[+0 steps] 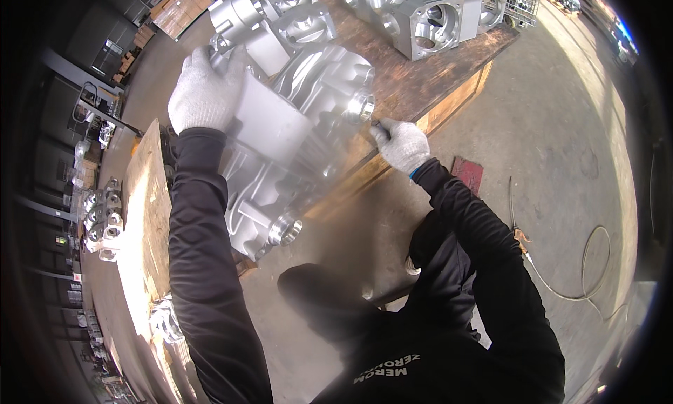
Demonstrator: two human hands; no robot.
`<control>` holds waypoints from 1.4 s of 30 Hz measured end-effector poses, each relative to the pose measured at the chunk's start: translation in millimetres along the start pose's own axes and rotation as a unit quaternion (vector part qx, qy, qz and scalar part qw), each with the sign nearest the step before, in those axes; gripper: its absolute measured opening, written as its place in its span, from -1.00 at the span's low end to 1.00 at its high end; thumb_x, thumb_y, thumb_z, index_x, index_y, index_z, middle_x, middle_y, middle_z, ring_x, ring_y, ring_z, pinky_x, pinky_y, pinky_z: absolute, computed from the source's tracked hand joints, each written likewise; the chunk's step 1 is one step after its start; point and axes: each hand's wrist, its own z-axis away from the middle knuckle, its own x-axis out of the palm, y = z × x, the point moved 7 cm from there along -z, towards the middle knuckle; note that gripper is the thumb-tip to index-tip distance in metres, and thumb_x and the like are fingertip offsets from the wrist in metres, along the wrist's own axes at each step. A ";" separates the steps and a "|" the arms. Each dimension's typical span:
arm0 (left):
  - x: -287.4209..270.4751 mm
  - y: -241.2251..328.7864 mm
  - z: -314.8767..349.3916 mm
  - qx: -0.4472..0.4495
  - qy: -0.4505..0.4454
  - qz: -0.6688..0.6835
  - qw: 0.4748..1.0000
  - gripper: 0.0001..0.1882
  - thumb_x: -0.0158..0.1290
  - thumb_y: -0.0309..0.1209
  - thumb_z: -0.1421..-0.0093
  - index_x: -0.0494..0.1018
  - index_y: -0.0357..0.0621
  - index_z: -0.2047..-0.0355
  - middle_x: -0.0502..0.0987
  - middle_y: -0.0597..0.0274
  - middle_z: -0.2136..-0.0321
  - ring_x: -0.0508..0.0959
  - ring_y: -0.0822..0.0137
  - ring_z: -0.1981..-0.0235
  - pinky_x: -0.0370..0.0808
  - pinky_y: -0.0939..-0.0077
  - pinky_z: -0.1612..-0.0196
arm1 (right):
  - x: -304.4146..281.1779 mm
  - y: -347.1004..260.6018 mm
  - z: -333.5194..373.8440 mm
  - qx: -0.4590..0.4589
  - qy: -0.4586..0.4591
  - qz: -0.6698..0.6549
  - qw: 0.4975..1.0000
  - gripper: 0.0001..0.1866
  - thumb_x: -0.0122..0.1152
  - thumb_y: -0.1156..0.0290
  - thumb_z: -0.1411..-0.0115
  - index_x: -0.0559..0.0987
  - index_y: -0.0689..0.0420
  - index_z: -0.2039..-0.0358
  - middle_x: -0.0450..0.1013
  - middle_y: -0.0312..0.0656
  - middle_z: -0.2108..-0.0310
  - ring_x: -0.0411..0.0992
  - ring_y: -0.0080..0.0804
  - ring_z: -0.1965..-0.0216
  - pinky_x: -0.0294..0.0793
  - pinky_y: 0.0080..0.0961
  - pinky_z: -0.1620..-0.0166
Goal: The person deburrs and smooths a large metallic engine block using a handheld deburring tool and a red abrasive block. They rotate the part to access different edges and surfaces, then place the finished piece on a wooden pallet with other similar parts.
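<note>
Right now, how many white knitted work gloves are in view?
2: one glove on the left hand, at a silver metal casting; the other on the right hand, near a shiny round metal boss. Others could be hidden elsewhere.

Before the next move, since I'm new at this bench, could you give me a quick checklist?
1. Left grip touching silver casting: ok.
2. Right grip holding anything: cannot tell.
3. White gloves on both: ok.
4. Casting's full support on wooden table: cannot tell; underside hidden.
5. Hose apart from legs: ok.
6. Floor free of loose things: not ok; flat red piece by right sleeve.
</note>
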 end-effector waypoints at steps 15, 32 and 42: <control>0.0 -4.0 1.8 -0.001 -0.011 -0.016 1.000 -0.17 -0.03 0.32 -0.41 0.45 -0.13 -0.34 0.57 -0.08 -0.25 0.60 -0.06 -0.24 0.53 0.11 -0.27 | -73.9 -2.8 -85.4 0.006 -0.133 0.035 0.990 -0.56 0.44 -0.01 -0.31 0.80 0.03 -0.02 0.75 -0.05 0.15 0.73 -0.17 0.07 0.65 -0.30 -0.08; -7.4 15.1 10.1 -0.015 0.038 -0.057 0.998 -0.11 0.09 0.27 -0.32 0.38 -0.32 -0.30 0.43 -0.13 -0.30 0.45 -0.08 -0.33 0.35 0.06 -0.41 | -39.7 46.7 -76.1 0.116 0.035 -0.313 0.942 -0.18 0.48 0.04 -0.29 0.46 0.39 -0.33 0.57 0.16 -0.23 0.56 -0.16 -0.24 0.52 -0.31 -0.25; -8.9 14.7 10.3 0.089 0.175 -0.055 0.979 -0.38 0.19 -0.01 -0.25 0.53 -0.31 -0.08 0.58 -0.12 -0.09 0.46 -0.11 -0.31 0.33 0.02 -0.42 | 4.3 27.3 -100.1 0.183 0.004 -0.502 0.845 -0.52 0.31 0.01 -0.44 0.69 0.24 0.04 0.64 -0.28 0.23 0.54 -0.44 0.13 0.50 -0.49 0.01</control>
